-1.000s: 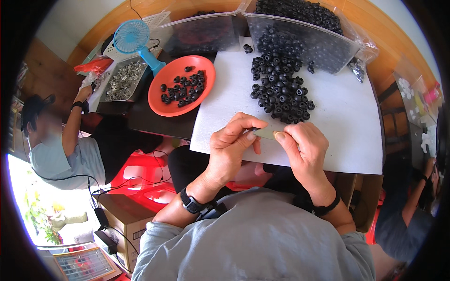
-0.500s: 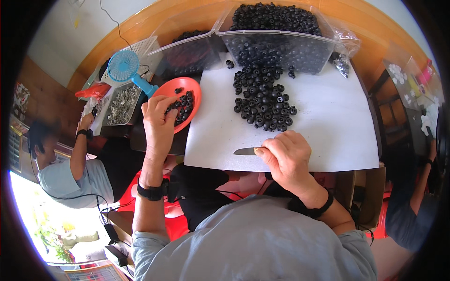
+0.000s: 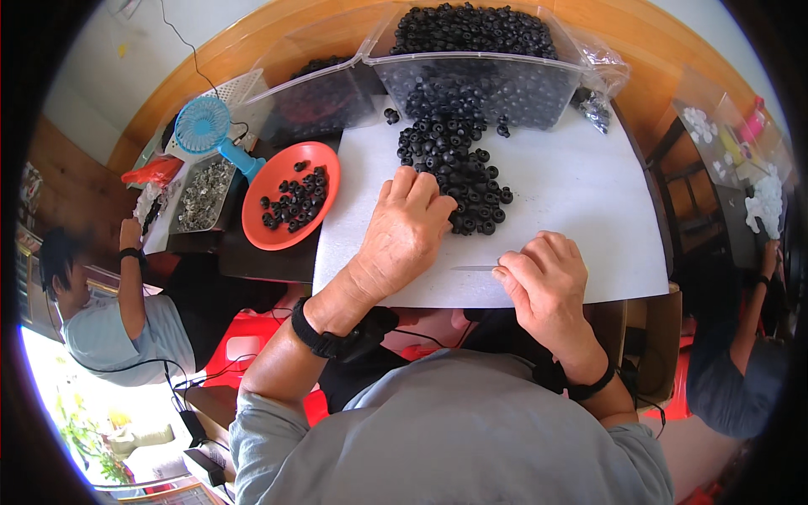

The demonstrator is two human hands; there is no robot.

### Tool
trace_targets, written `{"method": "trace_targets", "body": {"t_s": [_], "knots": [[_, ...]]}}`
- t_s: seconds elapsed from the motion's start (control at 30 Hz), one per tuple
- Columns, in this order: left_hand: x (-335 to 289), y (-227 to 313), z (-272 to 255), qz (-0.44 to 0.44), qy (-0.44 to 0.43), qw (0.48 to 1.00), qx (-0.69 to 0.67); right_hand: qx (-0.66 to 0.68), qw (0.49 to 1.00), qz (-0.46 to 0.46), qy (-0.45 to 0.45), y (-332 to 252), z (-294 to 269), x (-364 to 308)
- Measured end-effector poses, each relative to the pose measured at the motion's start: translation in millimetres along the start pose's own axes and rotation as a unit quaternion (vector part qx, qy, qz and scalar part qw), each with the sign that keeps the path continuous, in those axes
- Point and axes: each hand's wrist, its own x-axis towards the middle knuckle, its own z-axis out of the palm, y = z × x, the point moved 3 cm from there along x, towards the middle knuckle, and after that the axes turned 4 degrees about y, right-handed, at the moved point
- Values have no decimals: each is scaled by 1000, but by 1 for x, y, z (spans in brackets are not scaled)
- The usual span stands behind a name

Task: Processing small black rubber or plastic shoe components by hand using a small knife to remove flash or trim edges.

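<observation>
On a white sheet (image 3: 589, 219) lies a pile of small round black parts with holes (image 3: 484, 189). My left hand (image 3: 400, 240) is at the pile's near left side, fingers curled and thumb drawn in. Its fingertips are partly hidden, so what they pinch does not show. My right hand (image 3: 549, 290) is closed round the handle of a small knife (image 3: 476, 268), whose thin blade points left just above the sheet. An orange-red plate (image 3: 271, 175) to the left holds several of the same black parts (image 3: 299, 200).
Behind the pile stands a clear plastic bin (image 3: 539, 101) full of black parts, beside another clear bin (image 3: 307, 105). A blue fan (image 3: 202, 126) and a tray of small metal pieces (image 3: 204, 198) sit at left. One person (image 3: 126, 328) works at left, another (image 3: 728, 370) at right.
My left hand has moved right, from over the plate to the pile. The knife stays in my right hand, its blade now turned to look thinner. The view has shifted slightly.
</observation>
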Motion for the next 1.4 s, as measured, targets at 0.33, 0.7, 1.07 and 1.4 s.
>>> {"method": "trace_targets", "body": {"t_s": [0.33, 0.7, 1.07, 1.4], "knots": [[-30, 11, -32, -82, -33, 996, -30, -25, 998, -44, -27, 6, 2, -2], [-58, 6, -25, -182, 25, 969, -166, 46, 997, 1, 54, -6, 31, 16], [-75, 7, -14, -400, 55, 722, -562, 135, 989, 61, 32, -11, 36, 26], [-79, 6, -13, -371, 101, 673, -632, 163, 982, 92, 31, -14, 41, 29]]}}
